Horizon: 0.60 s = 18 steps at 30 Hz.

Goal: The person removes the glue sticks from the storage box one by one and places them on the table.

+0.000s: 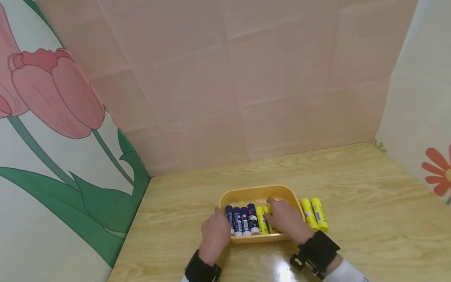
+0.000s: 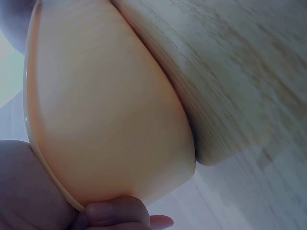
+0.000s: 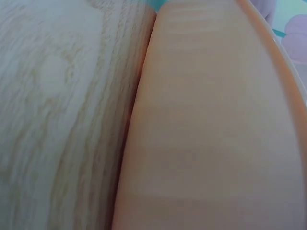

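A yellow-orange plastic basket [image 1: 258,191] sits on the table, holding several dark blue glue sticks [image 1: 244,219] with white ends in a row, then yellow ones. My left hand [image 1: 215,231] grips the basket's left rim; in the left wrist view its fingers [image 2: 115,211] curl at the rim beside the basket's outer wall. Reaching over the near right side, my right hand [image 1: 287,219] has its fingers around the rightmost yellow glue stick [image 1: 270,227] inside, partly covering it. Another yellow glue stick [image 1: 261,220] lies just left of it. The right wrist view shows only the basket's wall [image 3: 211,120] and table.
Two more yellow glue sticks [image 1: 314,213] lie side by side on the wooden table [image 1: 370,203], just right of the basket. A pinkish sheet [image 1: 246,86] covers the back, and flower-printed panels [image 1: 60,94] stand at both sides.
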Each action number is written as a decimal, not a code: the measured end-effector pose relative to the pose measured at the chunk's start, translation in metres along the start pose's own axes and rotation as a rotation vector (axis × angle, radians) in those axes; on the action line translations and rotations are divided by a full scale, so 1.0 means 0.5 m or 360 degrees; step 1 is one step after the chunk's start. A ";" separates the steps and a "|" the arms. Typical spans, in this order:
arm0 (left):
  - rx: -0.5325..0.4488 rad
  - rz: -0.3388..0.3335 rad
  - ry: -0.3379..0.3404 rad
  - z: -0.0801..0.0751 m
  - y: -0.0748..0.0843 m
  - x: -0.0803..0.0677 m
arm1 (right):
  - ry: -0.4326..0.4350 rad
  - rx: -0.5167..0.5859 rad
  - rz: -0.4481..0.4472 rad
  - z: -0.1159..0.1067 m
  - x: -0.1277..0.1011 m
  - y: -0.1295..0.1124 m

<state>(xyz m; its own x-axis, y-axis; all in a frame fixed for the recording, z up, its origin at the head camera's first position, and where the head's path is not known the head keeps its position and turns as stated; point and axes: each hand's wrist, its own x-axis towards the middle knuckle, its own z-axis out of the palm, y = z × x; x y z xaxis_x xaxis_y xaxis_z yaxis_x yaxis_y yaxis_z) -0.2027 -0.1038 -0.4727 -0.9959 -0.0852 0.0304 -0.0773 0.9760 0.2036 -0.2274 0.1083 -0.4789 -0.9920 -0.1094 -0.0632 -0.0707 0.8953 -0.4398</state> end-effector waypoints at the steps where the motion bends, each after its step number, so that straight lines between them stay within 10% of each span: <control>1: 0.0001 0.0002 -0.0003 -0.001 0.001 0.001 | -0.0002 0.0002 0.0002 -0.001 0.000 0.001; 18: -0.0032 -0.0026 -0.0028 -0.005 0.001 0.003 | -0.0061 -0.0006 -0.0017 -0.017 -0.015 -0.006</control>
<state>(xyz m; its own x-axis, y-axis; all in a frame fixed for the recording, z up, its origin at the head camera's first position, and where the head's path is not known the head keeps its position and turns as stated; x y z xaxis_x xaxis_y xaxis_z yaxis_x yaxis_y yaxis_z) -0.2039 -0.1041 -0.4704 -0.9952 -0.0975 0.0095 -0.0929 0.9702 0.2237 -0.2207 0.1099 -0.4695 -0.9865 -0.1350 -0.0928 -0.0815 0.8956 -0.4372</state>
